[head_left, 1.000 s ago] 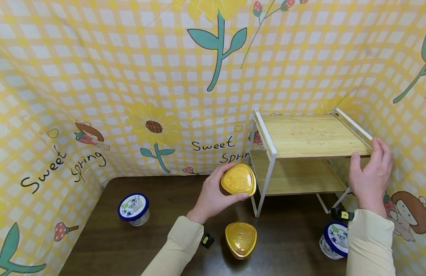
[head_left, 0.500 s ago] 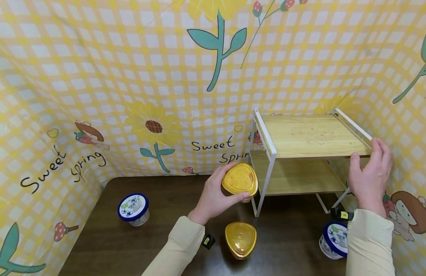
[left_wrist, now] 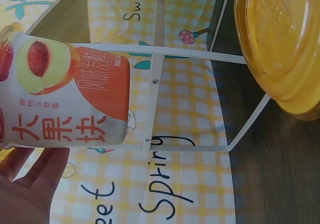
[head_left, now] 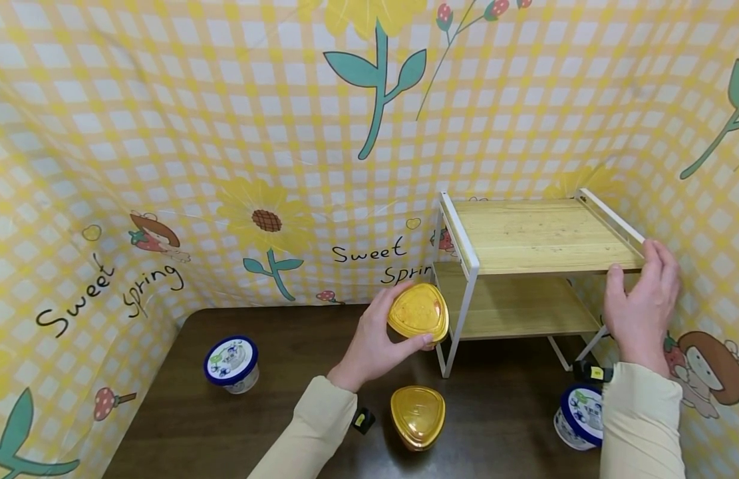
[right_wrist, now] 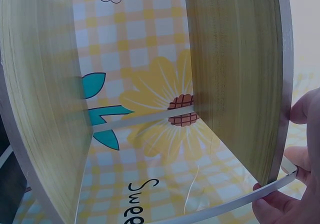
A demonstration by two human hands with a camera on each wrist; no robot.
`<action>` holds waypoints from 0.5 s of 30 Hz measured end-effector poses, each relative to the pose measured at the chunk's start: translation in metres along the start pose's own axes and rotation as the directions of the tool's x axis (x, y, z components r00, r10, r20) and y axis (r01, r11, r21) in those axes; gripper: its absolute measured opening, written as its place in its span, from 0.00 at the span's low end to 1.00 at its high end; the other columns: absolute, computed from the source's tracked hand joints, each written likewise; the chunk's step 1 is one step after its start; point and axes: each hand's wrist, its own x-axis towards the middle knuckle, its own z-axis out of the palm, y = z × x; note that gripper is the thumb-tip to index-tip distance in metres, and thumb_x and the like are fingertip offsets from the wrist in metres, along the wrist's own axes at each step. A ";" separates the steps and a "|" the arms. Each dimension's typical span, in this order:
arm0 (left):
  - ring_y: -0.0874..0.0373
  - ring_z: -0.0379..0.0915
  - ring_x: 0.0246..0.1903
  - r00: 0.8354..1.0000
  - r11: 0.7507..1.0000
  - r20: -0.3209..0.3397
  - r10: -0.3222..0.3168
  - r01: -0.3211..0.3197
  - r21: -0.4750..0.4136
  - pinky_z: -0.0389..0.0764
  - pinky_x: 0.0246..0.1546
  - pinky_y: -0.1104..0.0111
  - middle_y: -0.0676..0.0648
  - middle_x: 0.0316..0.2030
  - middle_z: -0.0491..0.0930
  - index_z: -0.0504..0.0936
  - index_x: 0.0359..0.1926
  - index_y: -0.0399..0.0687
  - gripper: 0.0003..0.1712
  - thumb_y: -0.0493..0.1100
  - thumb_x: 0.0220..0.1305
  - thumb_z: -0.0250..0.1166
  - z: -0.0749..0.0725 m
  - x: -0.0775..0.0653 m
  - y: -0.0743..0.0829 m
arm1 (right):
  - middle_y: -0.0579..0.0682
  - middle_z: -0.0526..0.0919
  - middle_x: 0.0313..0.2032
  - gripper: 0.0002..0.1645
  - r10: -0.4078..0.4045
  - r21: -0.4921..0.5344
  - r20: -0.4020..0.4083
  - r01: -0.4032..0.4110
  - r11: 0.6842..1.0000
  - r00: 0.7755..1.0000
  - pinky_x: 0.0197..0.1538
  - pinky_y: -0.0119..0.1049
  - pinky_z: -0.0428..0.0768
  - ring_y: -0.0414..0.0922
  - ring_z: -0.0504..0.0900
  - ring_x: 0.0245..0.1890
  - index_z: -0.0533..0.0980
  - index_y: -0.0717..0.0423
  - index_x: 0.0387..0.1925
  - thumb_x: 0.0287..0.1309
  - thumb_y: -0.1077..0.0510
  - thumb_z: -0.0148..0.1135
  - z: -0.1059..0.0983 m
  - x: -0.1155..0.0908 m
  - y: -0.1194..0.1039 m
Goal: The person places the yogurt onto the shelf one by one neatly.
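My left hand (head_left: 375, 339) holds a yogurt cup with a rounded three-cornered golden lid (head_left: 418, 311), raised just left of the rack. In the left wrist view this cup (left_wrist: 75, 94) shows a white and orange label with a peach, and fingers (left_wrist: 47, 171) lie along its side. A second golden-lidded cup (head_left: 418, 416) stands on the table below it. On the right is a two-tier rack (head_left: 549, 233) with wood-look boards and a white frame. My right hand (head_left: 641, 309) grips its front right corner; the right wrist view shows fingers (right_wrist: 275, 204) at the white rail.
A tub with a blue-rimmed lid (head_left: 231, 362) stands on the dark table (head_left: 177, 412) at the left. Another blue-lidded tub (head_left: 579, 419) sits at the right, partly hidden by the right sleeve. Checked cloth (head_left: 285, 120) hangs behind and on both sides.
My left hand has shifted slightly to the right with the yogurt cup, and the cup's lid has tilted a little. My right hand keeps its place on the rack.
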 end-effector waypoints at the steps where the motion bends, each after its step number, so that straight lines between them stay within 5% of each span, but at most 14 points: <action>1: 0.57 0.70 0.59 1.000 1.000 0.002 0.001 -0.001 -0.001 0.74 0.58 0.55 0.55 0.62 0.72 0.64 0.75 0.63 0.50 0.53 0.53 0.79 0.000 0.000 0.000 | 0.54 0.54 0.76 0.38 0.002 -0.001 0.001 -0.002 1.000 1.000 0.75 0.49 0.48 0.54 0.50 0.75 0.56 0.59 0.78 0.71 0.52 0.49 0.000 0.000 0.000; 15: 0.57 0.70 0.59 1.000 1.000 0.008 0.011 -0.011 -0.008 0.74 0.57 0.54 0.57 0.62 0.73 0.68 0.73 0.60 0.49 0.54 0.52 0.79 0.002 0.001 0.004 | 0.55 0.55 0.75 0.38 -0.022 0.011 -0.017 0.022 1.000 1.000 0.75 0.48 0.48 0.54 0.52 0.74 0.57 0.60 0.77 0.71 0.53 0.50 0.000 0.001 0.000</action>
